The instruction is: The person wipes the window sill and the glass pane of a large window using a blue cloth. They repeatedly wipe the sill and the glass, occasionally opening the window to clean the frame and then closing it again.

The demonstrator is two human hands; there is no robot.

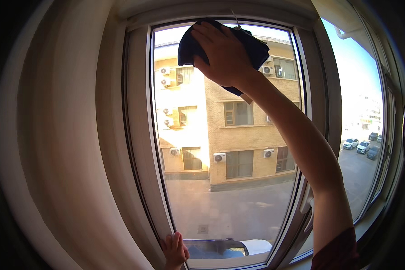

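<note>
My right hand is raised high with its palm flat against a dark navy cloth, which it presses on the upper part of the window pane. The cloth is bunched, and a small beige tag sticks out below it. My right forearm crosses the pane from the lower right. Low on the left, my left hand rests at the inner edge of the pale window frame, fingers pointing up. Whether its fingers grip the frame cannot be seen clearly.
A white window handle sits on the right side of the frame, partly behind my arm. A pale wall reveal curves along the left. Another window stands at right. Outside are a brick building and parked cars.
</note>
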